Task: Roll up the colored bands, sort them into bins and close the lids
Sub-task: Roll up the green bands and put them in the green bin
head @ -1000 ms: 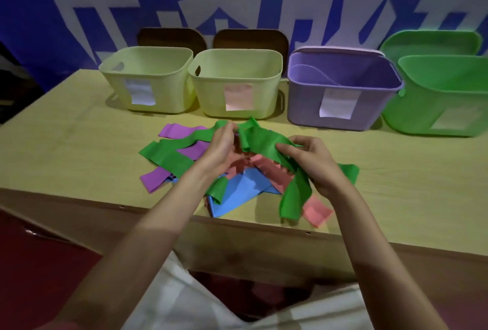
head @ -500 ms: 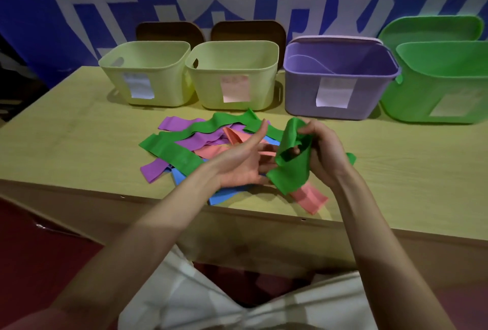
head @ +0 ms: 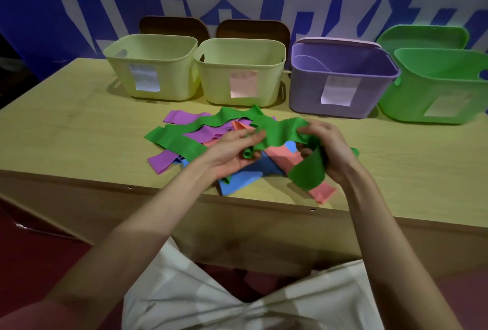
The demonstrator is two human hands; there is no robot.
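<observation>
Over the wooden counter (head: 79,129), the left hand (head: 232,152) pinches the rolled end of a flat green elastic band (head: 280,131). The right hand (head: 327,152) grips its loose length.

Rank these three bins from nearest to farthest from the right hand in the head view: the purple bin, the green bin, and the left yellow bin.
From the right hand, which grips the green band:
1. Purple bin, just behind the hand, across the table.
2. Green bin, farther back at the far right.
3. Left yellow bin, far off at the left end of the row.
</observation>
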